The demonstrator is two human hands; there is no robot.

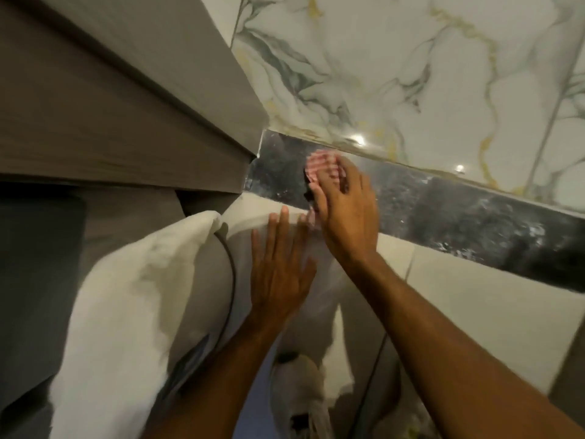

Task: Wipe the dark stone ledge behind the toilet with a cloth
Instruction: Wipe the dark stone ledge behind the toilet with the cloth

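The right hand [343, 210] presses a pink-striped cloth [319, 167] flat onto the dark stone ledge [459, 213], near its left end under the marble wall. The left hand [278, 264] lies open on the pale surface below (empty). Soft and limp, the cloth should bunch easily; a flat palm suits it.

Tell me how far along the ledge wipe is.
Done: hard to judge; no stretch of the dark stone ledge looks clearly clean. In hand: the right hand presses the pink striped cloth onto the ledge near its left end, while the left hand rests flat below it. Left: pale smears still show along the ledge to the right.
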